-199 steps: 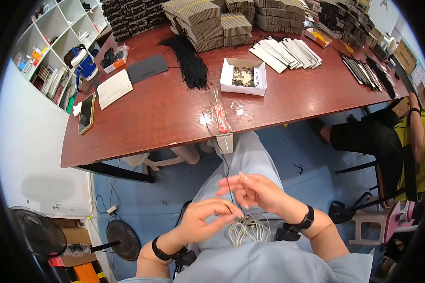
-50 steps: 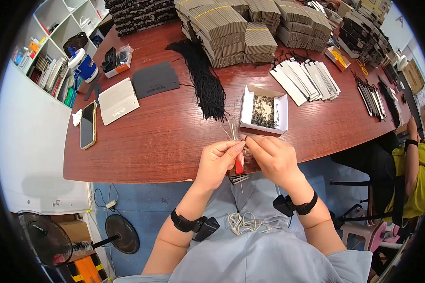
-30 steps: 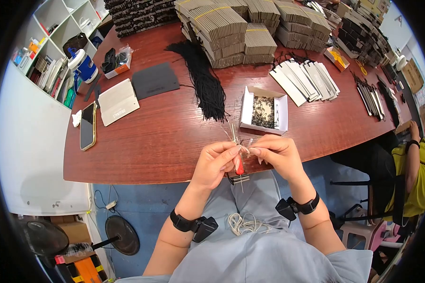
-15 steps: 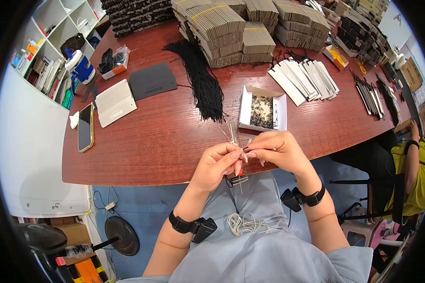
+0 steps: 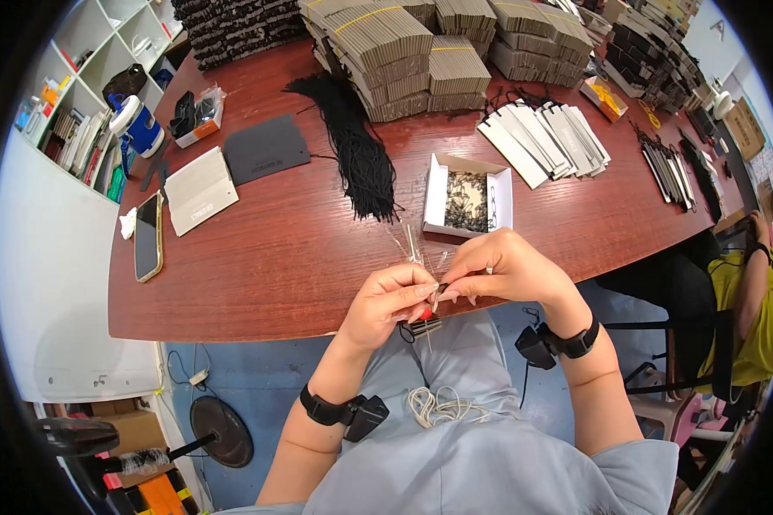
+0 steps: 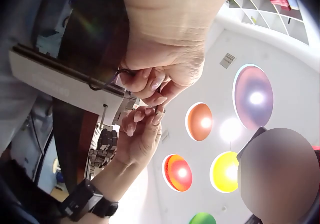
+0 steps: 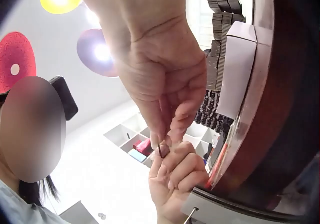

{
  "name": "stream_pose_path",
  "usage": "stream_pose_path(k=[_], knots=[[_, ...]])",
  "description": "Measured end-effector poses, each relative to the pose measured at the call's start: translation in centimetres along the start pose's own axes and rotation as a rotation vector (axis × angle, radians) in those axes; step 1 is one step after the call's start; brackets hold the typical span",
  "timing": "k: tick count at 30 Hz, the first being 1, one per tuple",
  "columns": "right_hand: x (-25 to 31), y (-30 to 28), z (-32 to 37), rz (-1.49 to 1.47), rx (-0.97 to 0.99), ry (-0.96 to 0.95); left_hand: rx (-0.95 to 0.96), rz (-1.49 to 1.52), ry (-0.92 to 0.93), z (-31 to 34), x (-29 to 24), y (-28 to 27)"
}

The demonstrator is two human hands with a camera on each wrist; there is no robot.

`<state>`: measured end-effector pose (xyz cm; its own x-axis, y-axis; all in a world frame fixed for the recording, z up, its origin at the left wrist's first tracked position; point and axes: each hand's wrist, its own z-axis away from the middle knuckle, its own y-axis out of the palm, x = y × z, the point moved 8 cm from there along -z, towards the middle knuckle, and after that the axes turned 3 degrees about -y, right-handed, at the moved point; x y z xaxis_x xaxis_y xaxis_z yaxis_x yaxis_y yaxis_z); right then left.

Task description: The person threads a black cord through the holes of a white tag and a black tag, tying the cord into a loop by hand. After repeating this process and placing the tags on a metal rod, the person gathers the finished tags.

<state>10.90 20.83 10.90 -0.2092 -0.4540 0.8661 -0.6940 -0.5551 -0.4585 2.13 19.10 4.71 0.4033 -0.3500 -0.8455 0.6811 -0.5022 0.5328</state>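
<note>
My left hand [image 5: 382, 305] and right hand [image 5: 507, 270] meet at the table's front edge, fingertips nearly touching. Between them they pinch a thin black cord; a loop of this cord [image 6: 96, 87] trails from the left fingers in the left wrist view. Just below the hands, a red-handled tool [image 5: 425, 313] lies at the edge, partly covered by the left fingers. Its thin metal shaft [image 5: 429, 345] points toward me, with several grey tags [image 5: 426, 328] beneath the hands. One large tag [image 6: 50, 83] shows lettering and a hole with the shaft through it.
A white box [image 5: 468, 202] with small black pieces stands beyond the hands. Left of it lies a bundle of black cords [image 5: 356, 154]. White tags [image 5: 541, 142], a phone [image 5: 149, 238] and stacked grey tags [image 5: 395, 51] also occupy the table. White cord [image 5: 442, 405] rests on my lap.
Both hands have risen from over my lap to the table edge since the oldest frame. More tags show at the tool's shaft. In the last second the right hand has shifted slightly and the view has drifted.
</note>
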Motion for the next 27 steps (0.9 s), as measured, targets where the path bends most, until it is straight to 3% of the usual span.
stream_pose_path(k=[15,27], knots=[[1.2,0.6,-0.4,0.072,0.195,-0.122,0.019,-0.169,-0.054,-0.2,0.2,0.4],[0.3,0.8,-0.1,0.066,0.203,0.018,-0.02,-0.171,-0.022,-0.2,0.2,0.1]])
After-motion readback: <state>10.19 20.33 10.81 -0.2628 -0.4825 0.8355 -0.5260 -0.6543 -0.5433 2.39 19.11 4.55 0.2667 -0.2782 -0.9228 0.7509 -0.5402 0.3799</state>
